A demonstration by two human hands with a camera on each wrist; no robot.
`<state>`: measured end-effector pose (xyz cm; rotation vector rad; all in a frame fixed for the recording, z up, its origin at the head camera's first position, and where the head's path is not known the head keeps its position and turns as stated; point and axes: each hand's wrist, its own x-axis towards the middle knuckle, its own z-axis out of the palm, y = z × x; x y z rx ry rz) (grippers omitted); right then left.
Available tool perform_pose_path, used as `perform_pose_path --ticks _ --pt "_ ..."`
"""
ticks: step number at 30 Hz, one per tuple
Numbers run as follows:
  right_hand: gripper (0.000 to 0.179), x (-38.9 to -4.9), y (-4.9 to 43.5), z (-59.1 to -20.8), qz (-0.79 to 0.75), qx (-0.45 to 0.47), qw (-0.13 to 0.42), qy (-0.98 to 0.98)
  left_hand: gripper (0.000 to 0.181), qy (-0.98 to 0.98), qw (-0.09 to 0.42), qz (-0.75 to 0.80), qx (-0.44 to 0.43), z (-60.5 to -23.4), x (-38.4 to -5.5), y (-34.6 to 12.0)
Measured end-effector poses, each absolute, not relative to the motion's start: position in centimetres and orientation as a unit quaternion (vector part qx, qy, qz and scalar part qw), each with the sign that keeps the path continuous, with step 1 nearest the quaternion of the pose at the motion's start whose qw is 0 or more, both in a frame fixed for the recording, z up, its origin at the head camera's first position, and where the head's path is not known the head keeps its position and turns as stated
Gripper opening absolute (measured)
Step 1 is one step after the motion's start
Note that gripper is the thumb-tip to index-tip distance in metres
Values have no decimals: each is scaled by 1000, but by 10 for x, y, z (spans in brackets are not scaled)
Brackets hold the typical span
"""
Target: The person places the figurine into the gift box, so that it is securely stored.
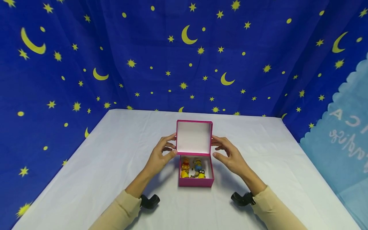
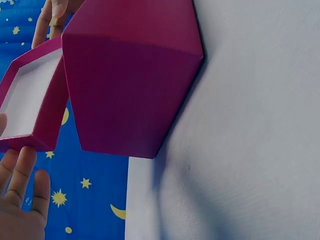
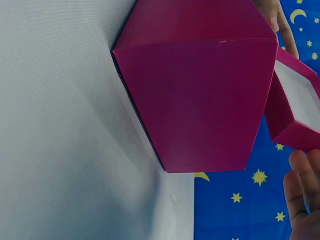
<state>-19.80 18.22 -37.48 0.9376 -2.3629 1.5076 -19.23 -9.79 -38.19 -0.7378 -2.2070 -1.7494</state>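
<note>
A magenta box lid (image 1: 194, 138) stands tipped up over the back of a magenta box (image 1: 196, 182), its white inside facing me. My left hand (image 1: 158, 157) holds the lid's left side, thumb near its lower corner. On the lid's right side my right hand (image 1: 231, 157) holds it with the fingertips. Inside the box are small toy figures: a yellow bear in red (image 1: 185, 164), a yellow figure in blue (image 1: 198, 165), a goggled yellow figure (image 1: 201, 174) and another yellow one (image 1: 184, 174). In the wrist views the box walls hide the figures.
The box stands on a white-covered table (image 1: 129, 137). A blue curtain (image 1: 161, 48) with yellow moons and stars hangs behind and at the sides. A light blue lettered cloth (image 1: 345, 134) hangs at the right. Dark wrist-worn devices (image 1: 150, 202) sit at both cuffs.
</note>
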Motion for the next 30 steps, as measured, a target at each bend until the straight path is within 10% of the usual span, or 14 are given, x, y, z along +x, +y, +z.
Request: perform_pose_path --ticks 30 --pt "39 -203 190 -401 580 276 100 -760 35 -718 85 -659 -209 -406 -192 -93"
